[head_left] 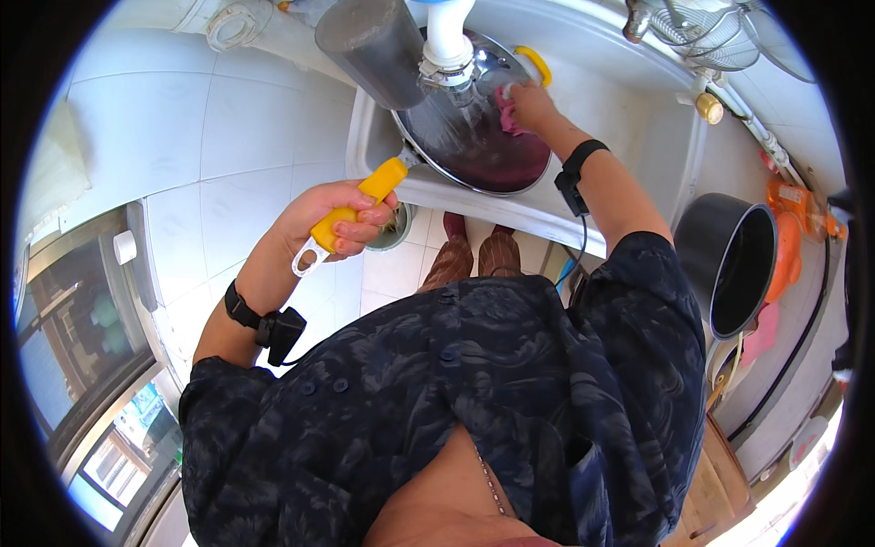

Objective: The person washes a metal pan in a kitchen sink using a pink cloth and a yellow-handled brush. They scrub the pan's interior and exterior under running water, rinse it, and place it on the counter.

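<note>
My left hand [342, 222] is closed around the yellow handle [383, 179] of a large dark frying pan [472, 154]. The pan rests tilted over a white sink [615, 123]. Water runs from a white faucet fitting [448, 58] onto the pan's surface. My right hand [532, 106] holds a pink cloth [509, 116] against the pan's inner right side. Just beyond that hand, a second, smaller yellow handle [534, 65] shows at the pan's rim. Part of the pan is hidden behind the faucet and a grey cylindrical container.
The grey cylindrical container [369, 51] stands left of the faucet. At the right are a deep dark pot [731, 263], an orange bottle [796, 205] and wire strainers [711, 37]. A small bin [396, 232] sits on the floor below the sink's front edge [492, 215].
</note>
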Motion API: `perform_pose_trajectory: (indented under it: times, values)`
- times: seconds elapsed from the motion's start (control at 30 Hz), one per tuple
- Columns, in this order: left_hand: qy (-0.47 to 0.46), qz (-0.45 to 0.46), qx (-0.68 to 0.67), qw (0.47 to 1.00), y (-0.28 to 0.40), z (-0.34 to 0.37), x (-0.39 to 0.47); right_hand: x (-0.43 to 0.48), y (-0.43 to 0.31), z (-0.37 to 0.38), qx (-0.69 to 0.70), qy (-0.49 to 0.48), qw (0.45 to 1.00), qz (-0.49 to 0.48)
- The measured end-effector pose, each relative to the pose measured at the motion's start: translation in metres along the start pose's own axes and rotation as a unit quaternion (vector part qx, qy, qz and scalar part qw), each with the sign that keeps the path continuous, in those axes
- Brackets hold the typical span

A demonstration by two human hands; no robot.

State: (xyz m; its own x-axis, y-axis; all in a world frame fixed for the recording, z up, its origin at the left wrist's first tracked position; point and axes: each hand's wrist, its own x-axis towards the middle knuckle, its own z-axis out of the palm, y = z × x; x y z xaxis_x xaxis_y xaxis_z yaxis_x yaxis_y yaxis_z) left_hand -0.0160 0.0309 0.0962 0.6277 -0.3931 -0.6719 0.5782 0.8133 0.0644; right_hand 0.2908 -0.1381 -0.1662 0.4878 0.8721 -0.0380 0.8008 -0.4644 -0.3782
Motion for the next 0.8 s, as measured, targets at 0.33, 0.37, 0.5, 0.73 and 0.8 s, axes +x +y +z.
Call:
perform_pose_trajectory:
  times: [0.33,0.37,0.5,0.73,0.8]
  values:
    - [-0.045,-0.005,0.007,0.999,0.013,-0.046,0.006,-0.025,-0.064,0.028,0.193,-0.096,0.963,-0.160]
    - [-0.046,-0.005,0.003,0.999,0.014,-0.046,0.007,-0.014,-0.070,0.031,0.153,-0.018,0.964,-0.218]
    - [-0.033,-0.007,0.020,0.999,0.016,-0.042,0.007,0.040,-0.053,0.027,0.076,-0.019,0.988,-0.132]
    - [-0.022,-0.005,0.066,0.998,0.014,-0.042,0.010,-0.007,-0.021,-0.014,0.152,-0.403,0.902,0.017]
    - [-0.027,-0.003,0.072,0.997,0.018,-0.043,0.013,-0.029,-0.036,-0.021,0.107,-0.354,0.921,-0.126]
